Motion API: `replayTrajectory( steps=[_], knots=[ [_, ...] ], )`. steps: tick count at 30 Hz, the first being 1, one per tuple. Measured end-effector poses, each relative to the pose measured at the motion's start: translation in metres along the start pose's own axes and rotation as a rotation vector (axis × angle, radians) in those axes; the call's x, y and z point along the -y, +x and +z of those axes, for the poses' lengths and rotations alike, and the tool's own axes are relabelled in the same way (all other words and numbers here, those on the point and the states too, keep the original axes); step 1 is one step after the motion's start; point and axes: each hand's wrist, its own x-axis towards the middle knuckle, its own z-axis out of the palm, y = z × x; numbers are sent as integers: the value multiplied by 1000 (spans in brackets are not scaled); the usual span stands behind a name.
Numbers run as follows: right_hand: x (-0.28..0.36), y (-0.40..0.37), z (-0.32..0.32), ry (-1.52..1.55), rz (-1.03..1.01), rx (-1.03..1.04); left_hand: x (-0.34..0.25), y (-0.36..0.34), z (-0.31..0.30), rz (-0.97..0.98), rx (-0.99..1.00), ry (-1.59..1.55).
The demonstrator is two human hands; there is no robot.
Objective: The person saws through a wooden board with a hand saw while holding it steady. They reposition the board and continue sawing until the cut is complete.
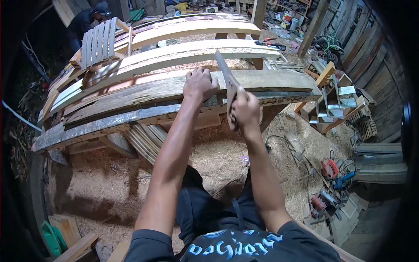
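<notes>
My right hand [245, 109] is closed round the handle of a handsaw [226, 72]. The saw's blade points up and away from me, lying across a weathered wooden plank [266, 81] on the workbench. Just left of the blade, my left hand [200, 86] bears down on the same plank, its fingers curled over the far side. The plank lies along the bench's worn front beam [109, 122]. The saw's teeth and any cut in the wood cannot be made out.
Long pale beams [170, 54] lie beyond the plank, with red-handled pliers [270, 43] on one. A slatted wooden piece [98, 43] stands at left, near another person [87, 22]. Power tools [334, 174] and a cord rest on the sawdust floor at right, below a wooden rack [340, 107].
</notes>
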Motion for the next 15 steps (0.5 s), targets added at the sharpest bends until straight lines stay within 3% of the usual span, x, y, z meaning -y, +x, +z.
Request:
replayTrajectory(
  steps=[2,4,7,9,11,13,15],
  knots=[
    [6,12,5,36,41,2,2,3,1,-6,1,4],
    [1,-30,-22,-46,-48,66,2,-3,9,-3,13,0],
    [31,-120,-68,278,86,206,4,6,3,-9,-25,-22],
    [25,-106,-62,325,119,214,4,3,4,13,-38,-6],
    [-44,-21,-19,-196,-344,18,2,1,-1,33,-47,0],
    [19,7,5,162,124,74,2,1,-3,10,4,-2],
    [5,-4,-4,154,61,109,2,0,4,-8,22,-23]
  ],
)
